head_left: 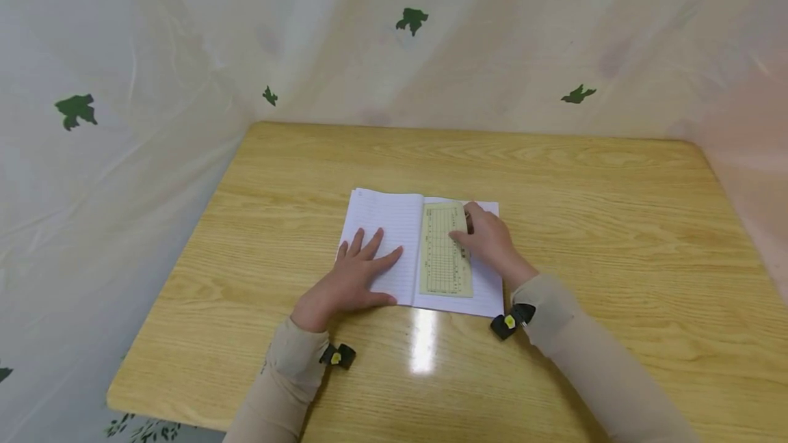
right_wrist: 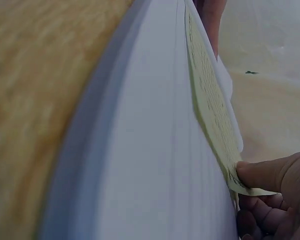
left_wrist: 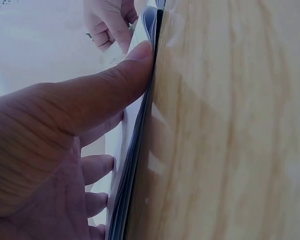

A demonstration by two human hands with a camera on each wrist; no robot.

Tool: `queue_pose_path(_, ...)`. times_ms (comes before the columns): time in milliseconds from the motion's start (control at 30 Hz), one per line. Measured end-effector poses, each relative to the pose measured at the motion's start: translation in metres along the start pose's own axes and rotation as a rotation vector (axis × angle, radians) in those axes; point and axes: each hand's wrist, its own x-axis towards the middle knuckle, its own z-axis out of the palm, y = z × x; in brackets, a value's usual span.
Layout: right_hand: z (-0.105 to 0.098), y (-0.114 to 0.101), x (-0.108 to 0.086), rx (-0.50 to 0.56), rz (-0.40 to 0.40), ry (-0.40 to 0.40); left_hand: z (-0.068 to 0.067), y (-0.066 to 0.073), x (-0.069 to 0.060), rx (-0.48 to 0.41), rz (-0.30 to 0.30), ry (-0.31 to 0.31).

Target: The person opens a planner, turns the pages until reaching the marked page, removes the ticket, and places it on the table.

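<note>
An open lined notebook [head_left: 382, 214] lies on the wooden table, and a pale yellow printed slip with a grid [head_left: 440, 251] lies on its right page. My left hand [head_left: 357, 279] rests on the left page with its fingers spread; in the left wrist view its thumb [left_wrist: 105, 90] lies along the notebook's lower edge. With thumb and fingers my right hand [head_left: 489, 238] pinches the right edge of the slip. The right wrist view shows the thumb [right_wrist: 265, 172] on top of the slip [right_wrist: 215, 110] and curled fingers beneath its lifted edge.
The wooden table [head_left: 615, 224] spreads out around the notebook. A pale curtain [head_left: 492, 53] with green bird-like shapes hangs behind and at the sides. Small black straps with yellow marks sit on both sleeves, such as the right strap [head_left: 512, 322].
</note>
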Motion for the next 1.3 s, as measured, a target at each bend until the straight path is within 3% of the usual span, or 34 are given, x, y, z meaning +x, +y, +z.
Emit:
queue_pose_path(233, -0.002, 0.004, -0.005, 0.107, -0.012, 0.022, 0.000, -0.001, -0.001, -0.001, 0.011, 0.004)
queue_pose_path(600, -0.017, 0.007, -0.014, 0.286, 0.027, -0.034, 0.001, -0.002, -0.001, 0.005, 0.032, 0.013)
queue_pose_path(933, -0.030, 0.006, -0.026, 0.337, 0.045, -0.044, 0.002, -0.003, -0.001, 0.001, 0.026, 0.015)
queue_pose_path(1300, -0.043, 0.008, -0.038, 0.362, -0.013, -0.025, 0.002, -0.003, -0.002, -0.010, 0.021, 0.019)
